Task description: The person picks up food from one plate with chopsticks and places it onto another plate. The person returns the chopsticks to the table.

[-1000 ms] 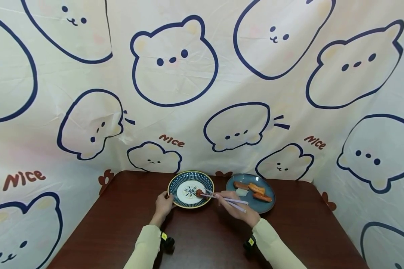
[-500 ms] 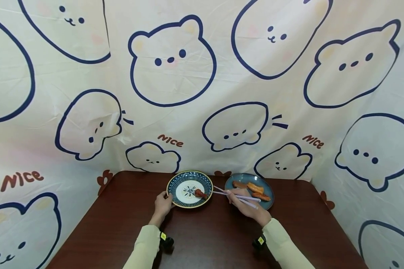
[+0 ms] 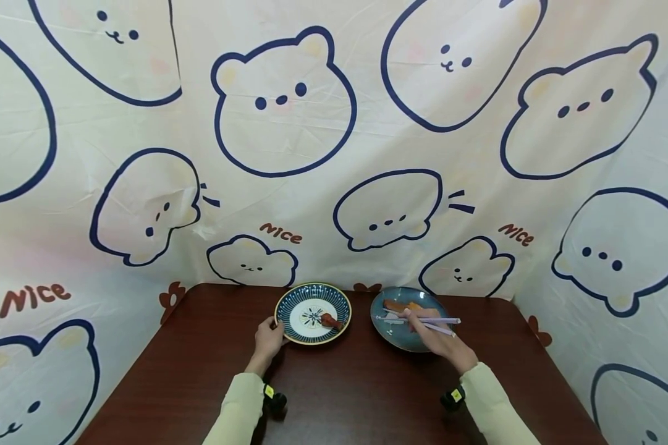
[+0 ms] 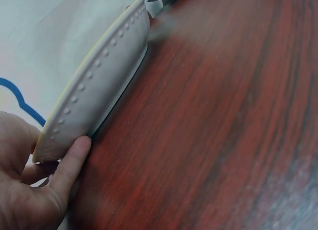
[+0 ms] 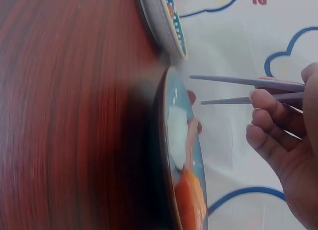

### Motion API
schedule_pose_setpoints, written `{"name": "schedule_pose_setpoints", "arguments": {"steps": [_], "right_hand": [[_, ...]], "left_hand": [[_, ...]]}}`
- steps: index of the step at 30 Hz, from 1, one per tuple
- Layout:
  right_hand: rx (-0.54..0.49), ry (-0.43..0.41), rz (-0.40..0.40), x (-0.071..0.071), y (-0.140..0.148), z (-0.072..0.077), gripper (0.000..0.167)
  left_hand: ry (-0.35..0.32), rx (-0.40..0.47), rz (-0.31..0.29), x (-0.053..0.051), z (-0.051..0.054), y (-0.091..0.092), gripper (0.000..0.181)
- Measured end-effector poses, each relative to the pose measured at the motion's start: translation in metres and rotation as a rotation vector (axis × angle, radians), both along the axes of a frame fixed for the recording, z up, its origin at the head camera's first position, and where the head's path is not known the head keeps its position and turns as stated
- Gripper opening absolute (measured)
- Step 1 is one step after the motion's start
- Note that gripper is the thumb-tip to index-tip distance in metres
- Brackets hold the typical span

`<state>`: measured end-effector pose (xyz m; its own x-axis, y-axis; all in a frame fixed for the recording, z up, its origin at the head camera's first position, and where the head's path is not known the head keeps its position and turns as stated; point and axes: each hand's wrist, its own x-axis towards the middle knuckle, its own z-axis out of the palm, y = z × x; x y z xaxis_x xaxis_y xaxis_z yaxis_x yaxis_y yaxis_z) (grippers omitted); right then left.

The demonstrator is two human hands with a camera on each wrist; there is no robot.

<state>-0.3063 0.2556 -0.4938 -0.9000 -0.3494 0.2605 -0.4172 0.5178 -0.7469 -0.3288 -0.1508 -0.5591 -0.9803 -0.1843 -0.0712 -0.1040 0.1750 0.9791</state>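
My left hand (image 3: 269, 339) grips the left edge of a patterned plate (image 3: 303, 318) with a yellow rim; the left wrist view has thumb and fingers on either side of that edge. On this plate lies a small reddish-brown piece of food shaped like a drumstick (image 3: 330, 321). My right hand (image 3: 439, 339) holds a pair of pale purple chopsticks (image 5: 228, 81) over a blue plate (image 3: 392, 337). Their tips are apart with nothing between them. The blue plate bears a brown strip of food (image 3: 396, 305), an orange piece (image 5: 191, 202) and a white piece (image 5: 178, 133), partly hidden by my hand.
Both plates stand side by side near the far edge of a dark brown wooden table (image 3: 345, 395). A cream cloth (image 3: 367, 142) printed with bear faces hangs behind the table and along its sides.
My right hand has moved right with the chopsticks, from the patterned plate to over the blue plate. The drumstick-shaped piece was let go on the patterned plate. My left hand stays on the rim.
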Motion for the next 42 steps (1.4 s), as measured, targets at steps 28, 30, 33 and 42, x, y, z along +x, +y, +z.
{"name": "schedule_pose_setpoints", "arguments": {"steps": [28, 30, 33, 42], "right_hand": [[0.26, 0.056, -0.071, -0.006, 0.021, -0.005, 0.047], [0.271, 0.072, -0.074, -0.005, 0.021, -0.005, 0.049], [0.257, 0.085, -0.09, -0.006, 0.02, -0.006, 0.047], [0.066, -0.013, -0.094, -0.01, 0.024, -0.01, 0.048]], "left_hand": [[0.001, -0.007, 0.014, -0.002, -0.001, 0.001, 0.045], [0.002, -0.006, 0.016, -0.002, 0.0, 0.001, 0.045], [0.005, -0.009, 0.017, -0.002, -0.001, 0.002, 0.045], [0.011, -0.02, 0.021, -0.001, -0.001, 0.001, 0.046]]}}
